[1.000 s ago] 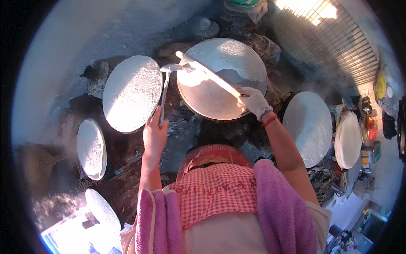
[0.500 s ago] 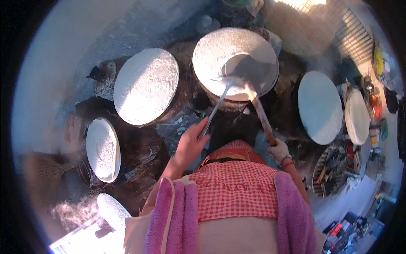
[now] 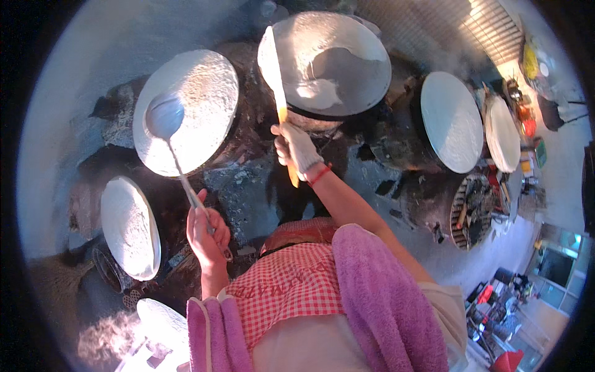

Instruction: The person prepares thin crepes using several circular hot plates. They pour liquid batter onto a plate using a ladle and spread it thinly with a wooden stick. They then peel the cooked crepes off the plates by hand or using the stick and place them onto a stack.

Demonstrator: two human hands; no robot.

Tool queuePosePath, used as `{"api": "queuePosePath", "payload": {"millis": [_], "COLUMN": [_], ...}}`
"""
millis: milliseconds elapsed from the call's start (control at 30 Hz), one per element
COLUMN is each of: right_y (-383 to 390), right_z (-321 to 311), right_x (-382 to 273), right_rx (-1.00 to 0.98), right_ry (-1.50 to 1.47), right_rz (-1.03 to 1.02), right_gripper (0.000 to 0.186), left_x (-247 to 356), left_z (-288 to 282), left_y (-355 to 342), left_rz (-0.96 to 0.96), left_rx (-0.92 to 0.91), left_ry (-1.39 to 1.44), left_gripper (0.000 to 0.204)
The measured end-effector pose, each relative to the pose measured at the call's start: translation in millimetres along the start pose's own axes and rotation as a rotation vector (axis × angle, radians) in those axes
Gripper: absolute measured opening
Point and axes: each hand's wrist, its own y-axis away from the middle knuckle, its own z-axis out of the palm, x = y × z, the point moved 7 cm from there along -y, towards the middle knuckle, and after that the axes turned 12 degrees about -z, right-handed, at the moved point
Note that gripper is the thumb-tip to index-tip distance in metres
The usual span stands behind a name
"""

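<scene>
My left hand point(image 3: 209, 232) is bare and closed around the handle of a metal ladle point(image 3: 165, 116). The ladle's bowl is over the round griddle of white batter point(image 3: 207, 80) at the left; whether it touches the batter I cannot tell. In a pale glove, my right hand point(image 3: 300, 149) grips a long flat wooden spatula point(image 3: 277, 80). Its blade reaches up along the left edge of the middle griddle point(image 3: 334, 34). White batter coats much of that griddle, while a dark patch of its surface shows toward the right and centre.
More white-covered rounds stand at the far left point(image 3: 130, 229), lower left point(image 3: 162, 319) and right point(image 3: 451, 124). A pale stack of flat rounds point(image 3: 502, 133) lies beyond the right one. Steam rises at lower left. A round, ridged-rim container point(image 3: 471, 214) holds dark pieces.
The ladle has moved from the middle griddle to the left griddle with my left hand. My right hand has swung left and forward with the spatula. The view has shifted.
</scene>
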Motion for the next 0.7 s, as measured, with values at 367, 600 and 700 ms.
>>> {"api": "queuePosePath", "payload": {"millis": [367,600,700], "right_y": [82.6,93.5,126.4], "right_z": [-224.5,-181.7,-211.2], "right_x": [-105.7,-134.3,-105.9], "right_rx": [0.437,0.423,0.385], "right_ry": [0.55,1.44,1.493], "right_rz": [-0.076,-0.348,-0.354], "right_gripper": [0.042,0.042,0.041], "left_x": [2.6,-1.6,-13.2], "left_z": [-34.3,2.8,15.8], "left_y": [8.7,22.7,30.1], "left_rz": [0.043,0.027,0.02], "left_rx": [-0.161,-0.198,-0.158], "left_ry": [0.216,0.213,0.187], "left_gripper": [0.039,0.04,0.04]}}
